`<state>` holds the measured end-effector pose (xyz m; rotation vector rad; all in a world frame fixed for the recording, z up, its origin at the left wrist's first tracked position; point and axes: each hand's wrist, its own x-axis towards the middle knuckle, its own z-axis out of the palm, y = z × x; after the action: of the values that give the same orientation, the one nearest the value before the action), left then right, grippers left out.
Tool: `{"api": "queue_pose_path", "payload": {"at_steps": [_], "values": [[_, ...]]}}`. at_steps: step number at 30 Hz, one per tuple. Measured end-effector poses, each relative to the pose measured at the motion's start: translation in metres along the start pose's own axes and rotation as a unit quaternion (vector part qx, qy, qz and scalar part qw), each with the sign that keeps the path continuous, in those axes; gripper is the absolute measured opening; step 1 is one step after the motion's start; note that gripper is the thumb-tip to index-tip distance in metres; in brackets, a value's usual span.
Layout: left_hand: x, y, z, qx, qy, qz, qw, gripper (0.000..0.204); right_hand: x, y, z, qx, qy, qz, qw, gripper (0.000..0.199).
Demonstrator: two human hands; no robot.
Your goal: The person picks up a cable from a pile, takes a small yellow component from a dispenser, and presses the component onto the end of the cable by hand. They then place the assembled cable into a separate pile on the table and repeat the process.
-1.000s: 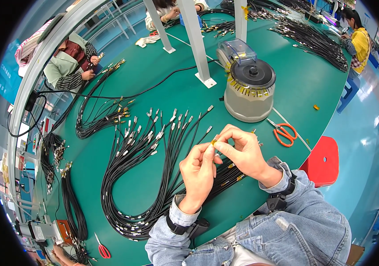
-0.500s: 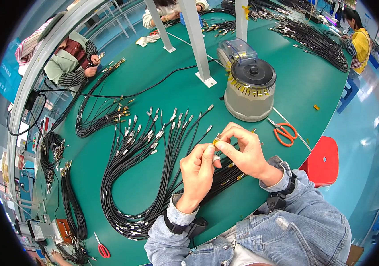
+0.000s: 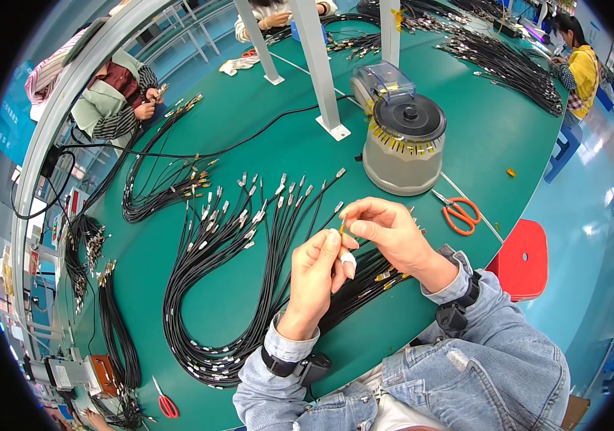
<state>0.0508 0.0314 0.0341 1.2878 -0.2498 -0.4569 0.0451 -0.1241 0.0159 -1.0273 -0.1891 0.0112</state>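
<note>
My left hand (image 3: 313, 269) pinches a cable connector (image 3: 342, 227) between thumb and forefinger; yellow tape shows on it. A white covering (image 3: 349, 258) wraps one of its fingertips. From the right, my right hand (image 3: 392, 233) bends its forefinger and thumb around the same connector's tip, which the fingers largely hide. Under and beside my hands, black cables with yellow-taped ends (image 3: 375, 281) lie on the green table (image 3: 386, 345). To the left spreads a looped bundle of black cables (image 3: 178, 316) with bare silver connectors.
Beyond my right hand stands a round tape dispenser (image 3: 402, 161) with yellow strips around its rim. Orange-handled scissors (image 3: 459, 215) lie beside it; red scissors (image 3: 168, 406) lie near left. White posts (image 3: 318, 72) rise from the table. A red stool (image 3: 524, 258) stands right. Other people sit around the table.
The connector has turned between my fingers, so its silver end no longer shows plainly. My right hand has shifted slightly left, its forefinger now curled over the tip.
</note>
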Motion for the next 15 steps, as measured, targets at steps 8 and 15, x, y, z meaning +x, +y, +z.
{"api": "queue_pose_path", "payload": {"at_steps": [8, 15], "values": [[0.002, -0.006, -0.003, -0.014, -0.03, -0.003, 0.999, 0.033, 0.0, 0.007, 0.001, -0.008, -0.029, -0.013, 0.999, 0.014], [0.003, -0.006, -0.004, -0.032, -0.05, -0.037, 0.998, 0.033, 0.002, 0.008, -0.006, -0.037, -0.034, -0.037, 0.998, 0.014]]}}
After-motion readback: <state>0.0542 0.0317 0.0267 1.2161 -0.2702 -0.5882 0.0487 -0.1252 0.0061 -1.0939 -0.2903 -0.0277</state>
